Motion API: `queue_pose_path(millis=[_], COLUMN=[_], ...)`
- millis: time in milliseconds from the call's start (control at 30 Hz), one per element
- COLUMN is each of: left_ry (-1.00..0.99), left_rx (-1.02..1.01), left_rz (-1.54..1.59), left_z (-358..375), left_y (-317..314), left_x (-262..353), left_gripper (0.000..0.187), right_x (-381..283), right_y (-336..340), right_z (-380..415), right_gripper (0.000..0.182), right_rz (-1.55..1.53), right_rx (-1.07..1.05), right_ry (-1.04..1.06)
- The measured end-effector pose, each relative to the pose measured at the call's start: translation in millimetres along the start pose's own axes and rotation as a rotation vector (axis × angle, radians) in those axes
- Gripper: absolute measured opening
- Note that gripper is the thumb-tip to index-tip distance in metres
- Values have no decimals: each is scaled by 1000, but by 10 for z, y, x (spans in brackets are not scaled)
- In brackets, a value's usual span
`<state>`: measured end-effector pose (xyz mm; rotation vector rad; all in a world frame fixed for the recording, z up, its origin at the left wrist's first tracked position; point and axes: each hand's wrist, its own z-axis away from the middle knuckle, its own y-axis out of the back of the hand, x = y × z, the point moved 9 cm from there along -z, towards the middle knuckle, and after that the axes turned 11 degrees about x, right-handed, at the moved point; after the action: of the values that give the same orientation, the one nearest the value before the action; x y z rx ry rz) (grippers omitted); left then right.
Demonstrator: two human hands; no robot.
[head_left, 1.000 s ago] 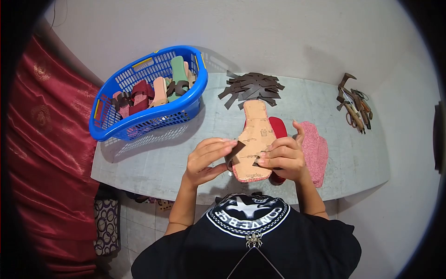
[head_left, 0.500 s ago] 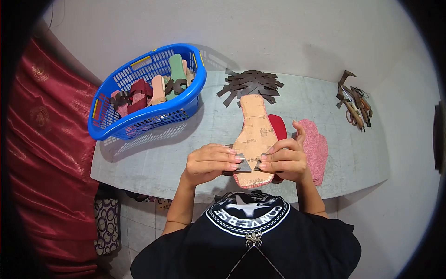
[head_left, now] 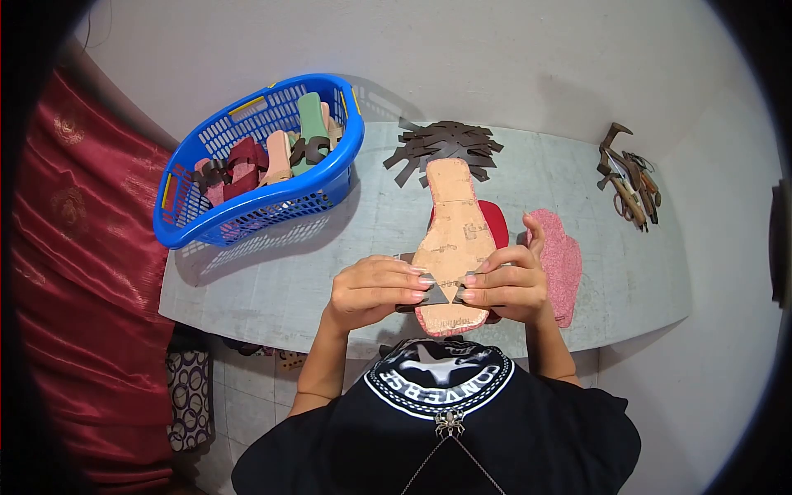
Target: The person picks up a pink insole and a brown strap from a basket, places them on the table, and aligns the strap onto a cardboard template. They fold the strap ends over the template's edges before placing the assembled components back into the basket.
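A tan sandal sole (head_left: pixel 455 235) is held underside up in front of me, its pink edge showing at the rim. Dark strap ends (head_left: pixel 437 294) are folded over its wider near part, leaving a V-shaped gap between them. My left hand (head_left: pixel 381 285) pinches the strap end on the left side against the sole. On the other side, my right hand (head_left: pixel 507 285) presses the opposite strap end with its fingers, one finger raised. Part of each strap is hidden under the fingers. Behind the sole lies a red sole-shaped piece (head_left: pixel 496 223), partly covered.
Pink glittery sole pieces (head_left: pixel 557 268) lie right of my right hand. A pile of dark strips (head_left: pixel 450 144) is at the table's back. The blue basket (head_left: pixel 272 198) with several sandals stands left. A hammer (head_left: pixel 612 139) and other hand tools (head_left: pixel 635 190) are at far right.
The far end of the sole has shifted up slightly. Both hands keep their grip on the strap ends, nearly in the same place.
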<state>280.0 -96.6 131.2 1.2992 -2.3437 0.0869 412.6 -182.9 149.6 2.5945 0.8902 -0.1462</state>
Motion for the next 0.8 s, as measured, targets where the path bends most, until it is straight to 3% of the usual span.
queue_pose_path(millis=[433, 800], left_ry=[-47, -211], left_rx=[-8, -16], left_rz=[-89, -421], left_z=[6, -28], left_y=[-103, -153], left_x=[97, 307], left_gripper=[19, 16], right_x=[2, -84], right_y=[-16, -44], right_z=[24, 56], right_gripper=[17, 16], right_rz=[-19, 8], right_rx=[-2, -4], right_ry=[10, 79])
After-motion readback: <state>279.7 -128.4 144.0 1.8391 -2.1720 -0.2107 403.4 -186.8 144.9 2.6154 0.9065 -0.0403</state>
